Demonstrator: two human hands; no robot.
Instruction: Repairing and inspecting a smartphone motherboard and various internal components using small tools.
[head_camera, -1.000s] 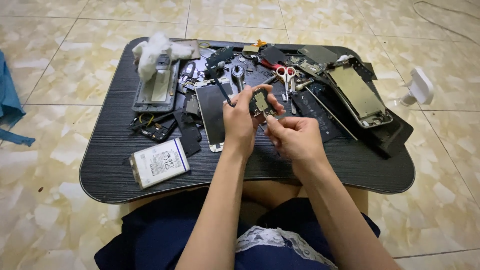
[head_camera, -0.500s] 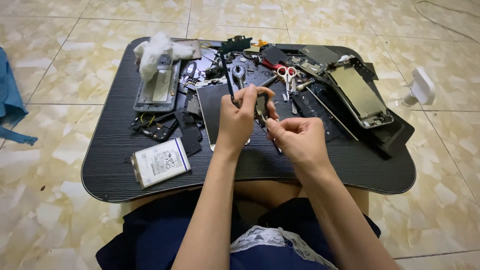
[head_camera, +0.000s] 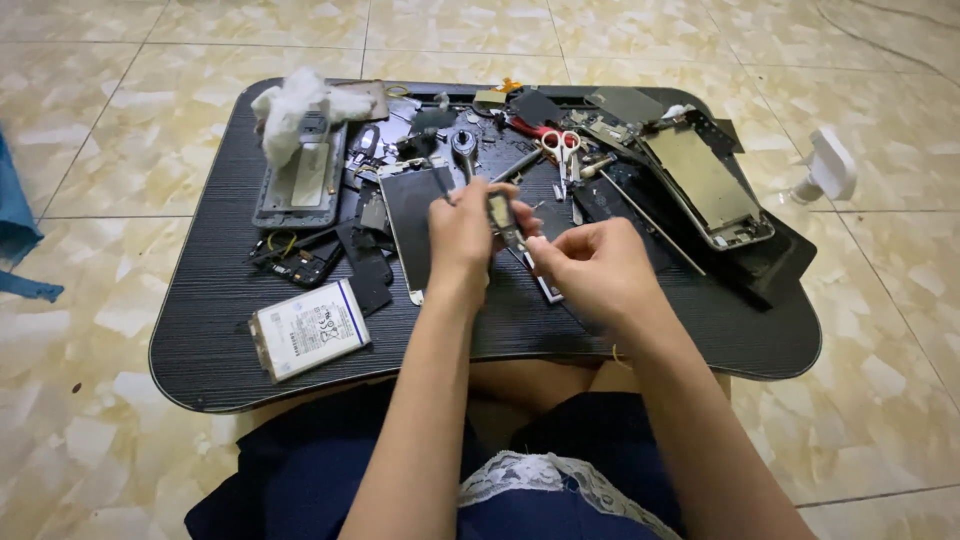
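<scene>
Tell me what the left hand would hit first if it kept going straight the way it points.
The left hand points away from the body, up the black lap table. Likely first: the dark phone screen panel lying just beyond it, then the metal tool; depth is unclear.

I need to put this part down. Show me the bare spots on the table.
Free: the front edge of the black table between the white battery and the right hand, and the front right corner. Crowded: the back half, from the cotton wad to the scissors.

Small dark rectangular phone part (head_camera: 502, 218), upright, pinched between both hands just above the desk (head_camera: 220, 300).
</scene>
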